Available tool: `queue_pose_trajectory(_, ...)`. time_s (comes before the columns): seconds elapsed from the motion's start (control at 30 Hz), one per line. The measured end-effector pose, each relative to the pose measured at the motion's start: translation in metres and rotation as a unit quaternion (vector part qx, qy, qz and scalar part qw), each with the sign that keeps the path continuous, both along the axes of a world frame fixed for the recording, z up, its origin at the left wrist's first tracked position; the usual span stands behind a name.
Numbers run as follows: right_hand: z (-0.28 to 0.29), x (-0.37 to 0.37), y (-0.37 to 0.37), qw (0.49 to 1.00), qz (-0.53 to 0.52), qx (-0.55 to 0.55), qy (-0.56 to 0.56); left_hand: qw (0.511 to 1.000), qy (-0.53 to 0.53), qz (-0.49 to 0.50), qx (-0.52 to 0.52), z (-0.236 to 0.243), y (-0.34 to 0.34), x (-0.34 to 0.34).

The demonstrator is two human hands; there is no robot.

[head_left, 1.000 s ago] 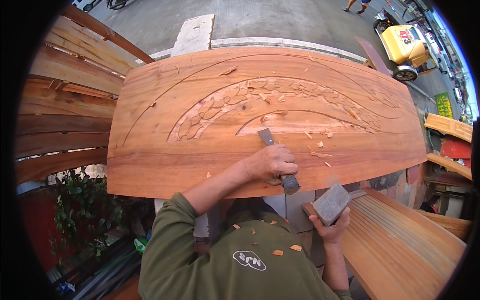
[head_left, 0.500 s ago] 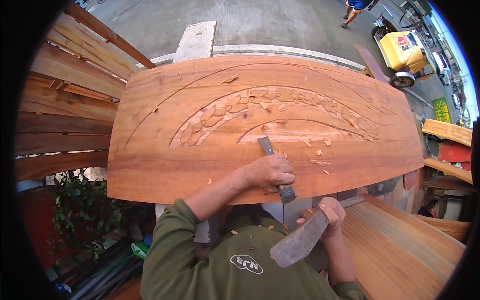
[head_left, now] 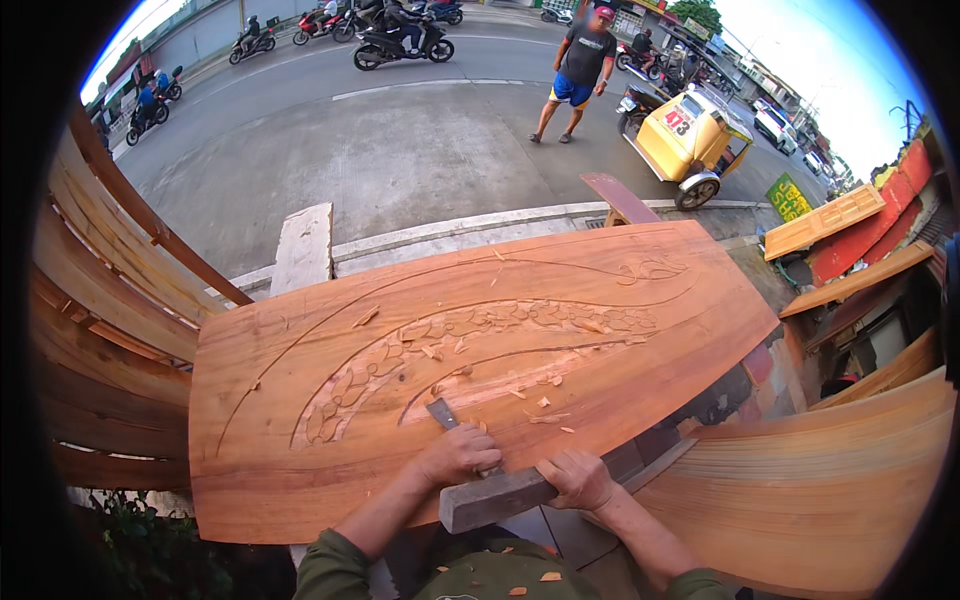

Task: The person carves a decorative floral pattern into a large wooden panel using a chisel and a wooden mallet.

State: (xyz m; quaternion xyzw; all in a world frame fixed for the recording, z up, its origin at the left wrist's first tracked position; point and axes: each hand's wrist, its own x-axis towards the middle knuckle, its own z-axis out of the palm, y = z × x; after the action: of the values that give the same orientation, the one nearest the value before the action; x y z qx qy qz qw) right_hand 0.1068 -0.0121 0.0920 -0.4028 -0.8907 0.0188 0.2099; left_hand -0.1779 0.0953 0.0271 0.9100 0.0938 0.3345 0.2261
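A wide reddish-brown wooden panel (head_left: 620, 290) lies in front of me, carved with curved outlines and leafy shapes. My left hand (head_left: 458, 456) is closed around a chisel (head_left: 440, 411), whose flat blade rests at the near edge of the lower carved band. The chisel's butt end is mostly hidden. My right hand (head_left: 577, 478) grips a grey, block-shaped wooden mallet (head_left: 492, 502) just to the right. The mallet's front end overlaps the place of the chisel's handle; whether they touch I cannot tell. Wood chips (head_left: 545, 402) are scattered over the carving.
Upright planks (head_left: 120, 370) stand close on the left. Another grooved wooden panel (head_left: 800, 490) is at the lower right. Beyond the work, a person (head_left: 583, 70) is on the pavement near a yellow sidecar (head_left: 690, 135). Motorcycles (head_left: 400, 45) pass on the road.
The view has tilted up, showing more road. The mallet has come from low by my body up to the chisel's handle end. My left hand still holds the chisel on the panel.
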Motion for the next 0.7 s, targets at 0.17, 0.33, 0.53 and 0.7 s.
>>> queue_pose_trajectory(0.17,0.022,-0.003,-0.015,0.992,0.039,0.091,0.073,1.000,-0.014,0.015,0.007,0.007,-0.007,-0.007)
queue_pose_trajectory(0.33,-0.007,0.011,0.010,0.999,0.023,0.010,0.034,0.998,-0.045,0.041,-0.001,-0.010,-0.004,-0.006)
queue_pose_trajectory(0.53,0.011,-0.003,-0.002,0.985,0.063,0.103,0.120,0.998,-0.051,0.030,-0.006,0.006,0.000,-0.006)
queue_pose_trajectory(0.7,0.012,-0.001,0.010,0.999,0.027,0.030,0.027,1.000,-0.012,0.027,-0.003,0.005,-0.003,-0.008)
